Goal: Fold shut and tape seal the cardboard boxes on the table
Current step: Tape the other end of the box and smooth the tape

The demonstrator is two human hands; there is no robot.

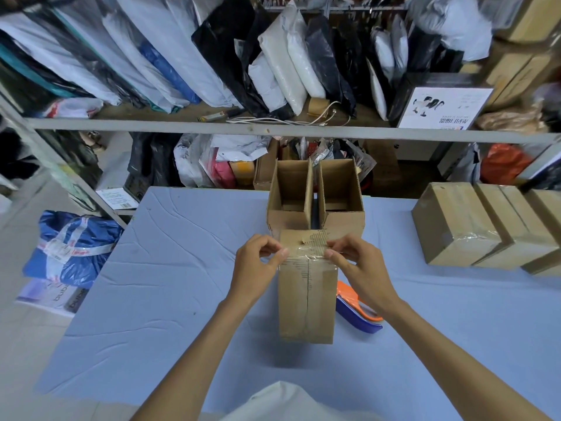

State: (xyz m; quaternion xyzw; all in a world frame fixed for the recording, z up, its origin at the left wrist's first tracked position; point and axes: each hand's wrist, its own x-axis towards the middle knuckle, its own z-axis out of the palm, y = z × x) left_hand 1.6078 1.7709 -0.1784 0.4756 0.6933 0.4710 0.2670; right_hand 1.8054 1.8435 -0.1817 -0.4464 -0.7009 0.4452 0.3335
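A shut box (306, 302) is being stood mid-tabletop (170, 268), with a dispenser (355, 311) just to its right. Tape (306, 253) is being pinched over its far top edge by the left grip (258, 265) and the right grip (358, 265). Two open boxes (290, 220) are being shown just behind it. Taped boxes (455, 229) are being seen by the right edge, and the widest bare cloth to the left.

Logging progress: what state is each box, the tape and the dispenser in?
Front box: flaps folded shut.
Tape strip: across its top, pinched by left hand and right hand.
Left rear box: open.
Right rear box: open.
Side boxes: taped shut.
Tape dispenser: lying on table, unheld.
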